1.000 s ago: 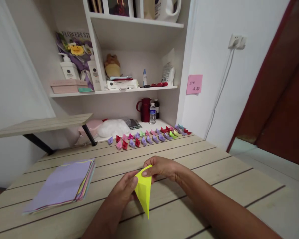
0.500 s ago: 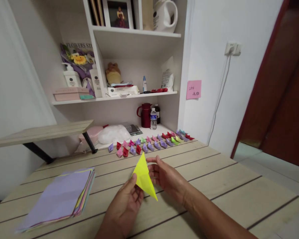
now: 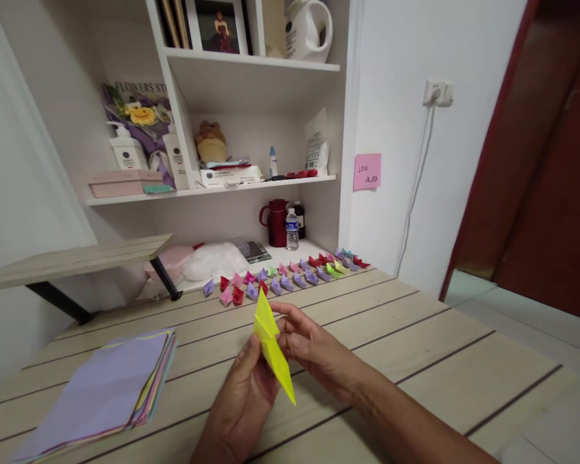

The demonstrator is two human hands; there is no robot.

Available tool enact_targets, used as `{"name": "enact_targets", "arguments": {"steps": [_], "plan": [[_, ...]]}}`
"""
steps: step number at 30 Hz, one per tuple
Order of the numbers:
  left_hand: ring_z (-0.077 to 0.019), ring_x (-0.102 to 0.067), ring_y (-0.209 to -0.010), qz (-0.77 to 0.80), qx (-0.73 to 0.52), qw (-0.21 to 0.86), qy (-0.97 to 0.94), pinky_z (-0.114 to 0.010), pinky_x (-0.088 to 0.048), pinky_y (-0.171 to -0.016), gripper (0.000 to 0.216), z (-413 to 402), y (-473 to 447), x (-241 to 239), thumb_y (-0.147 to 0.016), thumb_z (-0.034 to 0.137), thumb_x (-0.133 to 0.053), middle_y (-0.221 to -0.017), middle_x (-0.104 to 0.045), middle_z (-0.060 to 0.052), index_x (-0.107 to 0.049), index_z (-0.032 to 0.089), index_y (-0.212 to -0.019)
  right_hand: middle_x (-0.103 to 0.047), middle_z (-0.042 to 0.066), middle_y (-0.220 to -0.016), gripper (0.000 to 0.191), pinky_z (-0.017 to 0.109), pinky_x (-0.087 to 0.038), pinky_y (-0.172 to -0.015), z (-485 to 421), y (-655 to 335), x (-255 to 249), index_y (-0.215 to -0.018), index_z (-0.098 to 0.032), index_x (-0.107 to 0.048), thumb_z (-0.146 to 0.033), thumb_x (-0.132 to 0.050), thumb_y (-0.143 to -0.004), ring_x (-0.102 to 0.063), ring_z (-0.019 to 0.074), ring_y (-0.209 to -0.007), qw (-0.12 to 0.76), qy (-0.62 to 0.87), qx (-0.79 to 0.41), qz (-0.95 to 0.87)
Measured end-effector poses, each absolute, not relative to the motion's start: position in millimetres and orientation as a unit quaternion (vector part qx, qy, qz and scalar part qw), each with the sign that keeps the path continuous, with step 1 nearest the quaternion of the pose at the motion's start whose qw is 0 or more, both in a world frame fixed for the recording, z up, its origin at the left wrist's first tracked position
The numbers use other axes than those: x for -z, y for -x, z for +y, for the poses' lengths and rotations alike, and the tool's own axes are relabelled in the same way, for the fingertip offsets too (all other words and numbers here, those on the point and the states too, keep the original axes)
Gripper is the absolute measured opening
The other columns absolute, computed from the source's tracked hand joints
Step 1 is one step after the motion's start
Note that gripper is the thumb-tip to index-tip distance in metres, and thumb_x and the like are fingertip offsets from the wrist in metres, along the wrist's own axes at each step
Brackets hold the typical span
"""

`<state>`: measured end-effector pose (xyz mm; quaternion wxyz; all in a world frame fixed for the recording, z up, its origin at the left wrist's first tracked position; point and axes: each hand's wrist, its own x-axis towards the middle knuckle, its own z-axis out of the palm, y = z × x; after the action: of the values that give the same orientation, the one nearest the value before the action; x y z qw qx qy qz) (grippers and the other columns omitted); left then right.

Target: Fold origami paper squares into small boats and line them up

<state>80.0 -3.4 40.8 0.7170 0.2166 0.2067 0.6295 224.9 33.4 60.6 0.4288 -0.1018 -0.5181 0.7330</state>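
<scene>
A yellow folded paper (image 3: 274, 354) is held up over the table, tilted with one point upward and a long point down to the right. My left hand (image 3: 244, 393) pinches its left edge, thumb in front and fingers behind. On the other side, my right hand (image 3: 314, 351) has curled fingers against the paper's right edge, the thumb bent close to it; some fingertips are hidden behind the sheet. Beyond the hands, several small folded paper boats (image 3: 286, 283) in purple, red, pink and green stand in rows along the table's far edge.
A stack of coloured paper sheets (image 3: 101, 386) lies at the left on the slatted wooden table (image 3: 406, 361). Behind it stands a small raised shelf (image 3: 91, 258) on black legs. A dark red jug (image 3: 276, 222) and a water bottle (image 3: 292, 230) stand at the back.
The yellow paper has turned more edge-on, and its fold at the middle shows wider. My right hand has closed in on it, its fingers curling more. The view has shifted slightly right.
</scene>
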Motion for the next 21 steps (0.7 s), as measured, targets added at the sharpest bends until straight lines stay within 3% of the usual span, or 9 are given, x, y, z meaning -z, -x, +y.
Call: {"name": "enact_targets", "arguments": {"steps": [5, 11, 21], "plan": [[-0.0170, -0.068, -0.092, 0.200, -0.618, 0.724, -0.235, -0.030, -0.052, -0.091, 0.023, -0.1, -77.3, -33.4, -0.091, 0.031, -0.063, -0.101, -0.074, -0.009, -0.071, 0.013, -0.104, -0.057, 0.001, -0.106, 0.077, 0.021, -0.046, -0.066, 33.5, -225.5, -59.7, -0.131, -0.033, -0.057, -0.027, -0.091, -0.062, -0.055, 0.0116, -0.078, 0.404, 0.110, -0.739, -0.528], [-0.0204, -0.067, -0.105, 0.209, -0.612, 0.724, -0.240, -0.033, -0.049, -0.099, 0.030, 0.0, -81.5, -33.8, -0.090, 0.030, -0.064, -0.115, -0.072, -0.010, -0.068, 0.017, -0.117, -0.060, 0.000, -0.098, 0.067, 0.023, -0.048, -0.065, 34.7, -225.3, -61.0, -0.127, -0.030, -0.059, -0.024, -0.086, -0.067, -0.056, 0.0106, -0.072, 0.420, 0.116, -0.725, -0.533], [-0.0235, -0.065, -0.112, 0.230, -0.621, 0.713, -0.232, -0.036, -0.047, -0.104, 0.029, 4.5, -79.0, -31.2, -0.089, 0.033, -0.066, -0.111, -0.074, -0.011, -0.071, 0.015, -0.111, -0.060, -0.002, -0.095, 0.065, 0.021, -0.047, -0.063, 39.5, -226.2, -58.7, -0.122, -0.028, -0.063, -0.017, -0.087, -0.063, -0.054, 0.0078, -0.065, 0.409, 0.141, -0.724, -0.538]]}}
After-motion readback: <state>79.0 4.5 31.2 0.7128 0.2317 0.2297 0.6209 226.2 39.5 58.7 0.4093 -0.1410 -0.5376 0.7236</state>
